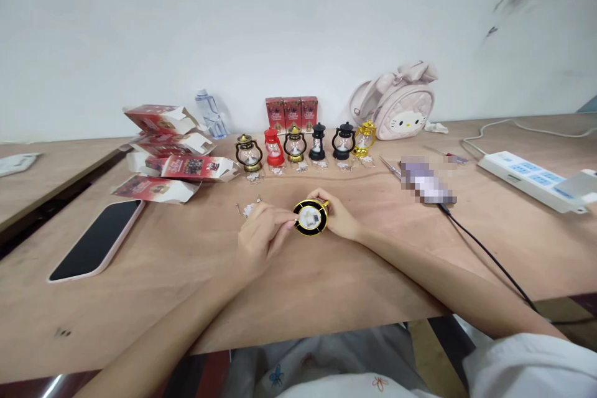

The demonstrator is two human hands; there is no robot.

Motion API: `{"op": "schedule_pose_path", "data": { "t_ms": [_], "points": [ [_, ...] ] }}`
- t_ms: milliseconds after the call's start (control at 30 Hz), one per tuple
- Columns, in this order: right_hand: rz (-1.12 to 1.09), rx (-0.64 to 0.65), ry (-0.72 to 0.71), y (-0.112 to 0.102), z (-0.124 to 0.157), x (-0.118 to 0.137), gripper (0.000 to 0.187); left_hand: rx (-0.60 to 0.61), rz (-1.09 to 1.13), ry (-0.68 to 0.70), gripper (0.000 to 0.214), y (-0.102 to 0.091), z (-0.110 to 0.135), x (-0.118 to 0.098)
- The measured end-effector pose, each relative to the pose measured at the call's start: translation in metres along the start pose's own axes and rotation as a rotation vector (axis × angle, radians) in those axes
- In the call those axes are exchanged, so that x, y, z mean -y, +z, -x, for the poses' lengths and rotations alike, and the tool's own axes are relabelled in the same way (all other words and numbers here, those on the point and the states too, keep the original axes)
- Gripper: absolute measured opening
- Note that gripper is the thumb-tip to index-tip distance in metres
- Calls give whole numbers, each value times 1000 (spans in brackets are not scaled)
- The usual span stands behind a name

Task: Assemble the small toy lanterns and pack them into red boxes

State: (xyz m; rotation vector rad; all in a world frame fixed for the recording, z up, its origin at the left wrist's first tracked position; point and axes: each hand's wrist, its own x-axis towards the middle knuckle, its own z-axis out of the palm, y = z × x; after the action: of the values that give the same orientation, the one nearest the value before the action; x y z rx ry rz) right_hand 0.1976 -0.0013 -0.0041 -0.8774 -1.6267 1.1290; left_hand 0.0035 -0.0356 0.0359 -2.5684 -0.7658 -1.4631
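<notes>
A small gold lantern (321,206) lies tipped in my right hand (342,214), its round black-and-gold base turned up toward me. The middle of the base is open, showing a pale round inside with tiny parts too small to name. My right fingers wrap round the lantern's far side and right edge. My left hand (263,227) is closed in a pinch at the base's left rim; whatever tiny thing sits between the fingertips cannot be made out. Just beyond the left knuckles lie small white and metal pieces (249,206) on the wooden table (298,298).
A row of small lanterns, among them a red one (274,148), stands beyond my hands with small parts before them. Red boxes (291,113), opened cartons (180,168), a bottle (211,113) and a pink bag (405,109) surround it. A phone (97,239) lies left, a power strip (532,180) right.
</notes>
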Motion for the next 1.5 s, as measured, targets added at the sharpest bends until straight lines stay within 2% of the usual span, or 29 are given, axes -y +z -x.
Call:
{"op": "schedule_pose_path", "data": {
  "t_ms": [167, 300, 400, 500, 600, 833, 967, 1067, 1167, 1300, 1500],
  "points": [
    [0, -1, 5, 1, 0, -1, 26, 7, 29, 35, 14, -1, 3, -2],
    [23, 0, 18, -1, 1, -2, 27, 6, 76, -45, 11, -1, 4, -6],
    [-11, 57, 51, -4, 2, -1, 40, 1, 172, -141, 9, 0, 5, -8],
    [-129, 158, 109, -8, 4, -1, 59, -15, 214, -159, 9, 1, 6, -8],
    [-238, 128, 123, -11, 4, -2, 67, -38, 202, -136, 9, 2, 5, -6],
    [-511, 97, 231, -13, 3, -4, 60, -100, 196, -124, 7, 4, 5, 2],
    [-564, 14, 333, -11, 0, -3, 44, -70, 178, -62, 8, 6, 7, 2],
    [-580, 59, 395, -10, -2, -1, 43, -43, 151, 5, 12, 6, 7, 1],
    [-588, 114, 432, -9, -2, 2, 43, -65, 63, 40, 15, 6, 7, 0],
    [-575, 135, 471, -7, -1, 7, 42, -107, -55, 49, 11, 4, 5, -1],
    [-637, 145, 531, -7, -2, 10, 41, -57, -110, 49, 9, 0, 3, 0]
  ]
}}
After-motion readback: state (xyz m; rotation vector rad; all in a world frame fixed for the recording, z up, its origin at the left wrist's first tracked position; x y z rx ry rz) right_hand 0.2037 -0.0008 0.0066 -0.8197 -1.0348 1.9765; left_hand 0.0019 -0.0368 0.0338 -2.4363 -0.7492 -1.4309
